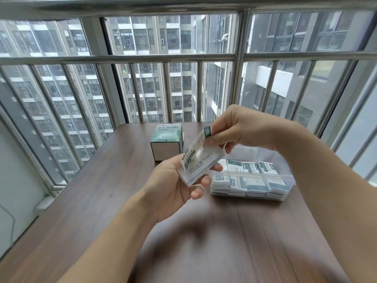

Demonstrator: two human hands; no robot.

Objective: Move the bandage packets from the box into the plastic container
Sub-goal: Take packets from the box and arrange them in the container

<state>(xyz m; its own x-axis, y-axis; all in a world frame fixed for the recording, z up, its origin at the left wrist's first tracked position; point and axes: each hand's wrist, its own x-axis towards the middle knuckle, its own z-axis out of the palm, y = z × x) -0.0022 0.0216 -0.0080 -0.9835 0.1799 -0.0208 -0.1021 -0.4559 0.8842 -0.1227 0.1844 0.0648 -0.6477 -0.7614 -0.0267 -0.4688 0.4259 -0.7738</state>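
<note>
Above the brown table, the left hand cradles a stack of bandage packets in curled fingers, while the right hand pinches 1 packet's top end, peeling it off the stack. The green box stands behind; the plastic container, holding packets, sits right

The left hand is raised palm up, forearm reaching in from the lower left, its fingers curled under a stack of bandage packets with the thumb on top. The right hand arches in from the right, wrist bent downward, thumb and forefinger pinching the top packet of that stack.
</note>
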